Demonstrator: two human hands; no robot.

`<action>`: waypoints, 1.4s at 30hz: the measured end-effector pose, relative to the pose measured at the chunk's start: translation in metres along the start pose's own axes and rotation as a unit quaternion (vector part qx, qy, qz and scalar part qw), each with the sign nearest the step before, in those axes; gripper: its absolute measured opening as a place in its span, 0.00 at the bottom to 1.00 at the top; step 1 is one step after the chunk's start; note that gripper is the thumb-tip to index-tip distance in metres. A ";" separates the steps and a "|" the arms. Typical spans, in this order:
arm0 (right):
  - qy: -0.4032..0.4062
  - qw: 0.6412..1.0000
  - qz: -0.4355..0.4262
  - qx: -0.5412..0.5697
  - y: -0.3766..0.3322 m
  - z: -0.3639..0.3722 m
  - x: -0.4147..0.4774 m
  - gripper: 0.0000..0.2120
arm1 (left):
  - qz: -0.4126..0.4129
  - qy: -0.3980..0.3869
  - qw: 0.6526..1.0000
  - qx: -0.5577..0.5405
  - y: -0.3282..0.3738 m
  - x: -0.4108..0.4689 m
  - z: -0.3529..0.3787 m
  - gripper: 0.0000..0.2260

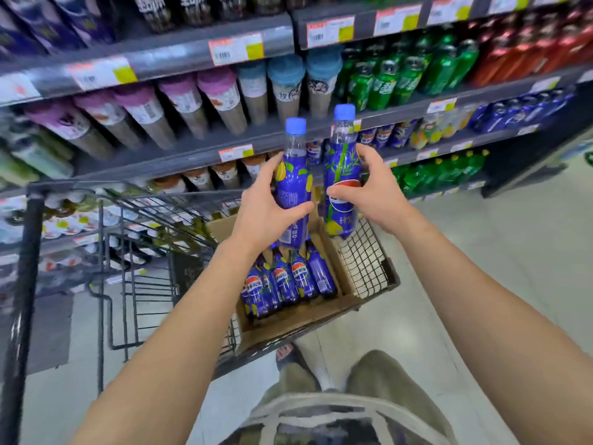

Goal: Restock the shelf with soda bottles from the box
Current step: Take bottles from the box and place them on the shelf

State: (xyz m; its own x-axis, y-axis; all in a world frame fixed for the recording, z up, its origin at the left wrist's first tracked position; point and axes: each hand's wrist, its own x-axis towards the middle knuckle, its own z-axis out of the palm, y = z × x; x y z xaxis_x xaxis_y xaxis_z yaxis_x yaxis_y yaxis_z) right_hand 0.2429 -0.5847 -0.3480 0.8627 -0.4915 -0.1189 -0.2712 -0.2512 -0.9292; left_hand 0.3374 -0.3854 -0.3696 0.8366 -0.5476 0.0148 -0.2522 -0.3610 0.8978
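My left hand (266, 205) grips a blue soda bottle (293, 175) with a blue cap, held upright above the cardboard box (288, 322). My right hand (373, 184) grips a second blue bottle (340, 175) of the same kind beside it. Several more blue bottles (285, 284) lie in the box, which sits in a wire shopping cart (365, 268). Straight ahead, the grey shelf (192, 155) holds matching blue bottles (382, 136) just behind the two I hold.
The shelves carry purple and blue-capped cups (205, 101), green bottles (407, 75), red bottles (532, 46) and blue cans (519, 110). The cart's black handle (25, 284) runs down the left. Pale floor (497, 245) lies to the right; my legs and a bag are below.
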 end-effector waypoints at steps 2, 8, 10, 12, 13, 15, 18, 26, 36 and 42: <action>0.011 1.000 -0.021 -0.001 -0.010 -0.028 -0.002 0.38 | 0.032 0.011 0.999 0.002 0.029 0.008 0.009 0.40; 0.054 0.997 -0.057 0.015 -0.030 -0.127 -0.013 0.41 | 0.075 0.018 0.997 -0.012 0.117 0.024 0.059 0.36; 0.076 0.994 -0.079 0.022 -0.032 -0.164 -0.017 0.43 | 0.089 0.018 0.996 0.001 0.149 0.025 0.082 0.36; 0.083 0.992 -0.095 0.026 -0.032 -0.204 -0.021 0.45 | 0.104 0.024 0.994 0.015 0.179 0.023 0.108 0.37; 0.085 0.991 -0.102 0.025 -0.031 -0.226 -0.024 0.45 | 0.111 0.029 0.993 0.021 0.193 0.022 0.122 0.37; 0.083 0.989 -0.120 0.012 -0.030 -0.269 -0.031 0.45 | 0.117 0.042 0.992 0.023 0.220 0.018 0.152 0.37; 0.065 0.987 -0.147 -0.009 -0.025 -0.330 -0.039 0.39 | 0.119 0.054 0.991 0.015 0.260 0.014 0.196 0.40; 0.066 0.985 -0.159 0.000 -0.017 -0.446 -0.035 0.43 | 0.138 0.061 0.988 0.017 0.340 0.023 0.274 0.40; 0.072 0.984 -0.166 -0.002 -0.004 -0.525 0.049 0.37 | 0.137 0.045 0.990 0.014 0.372 0.105 0.337 0.39; 0.051 0.985 -0.167 -0.021 -0.002 -0.560 0.141 0.38 | 0.134 0.054 0.990 -0.005 0.369 0.197 0.378 0.37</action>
State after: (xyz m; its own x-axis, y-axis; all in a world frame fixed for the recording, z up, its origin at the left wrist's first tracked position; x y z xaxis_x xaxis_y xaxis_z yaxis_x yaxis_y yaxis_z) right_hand 0.1264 -1.1207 -0.1674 0.8604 -0.4560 0.2275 0.0001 -0.4462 -0.8949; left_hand 0.2256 -0.9118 -0.2016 0.7878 -0.5383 0.2993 -0.4674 -0.2060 0.8597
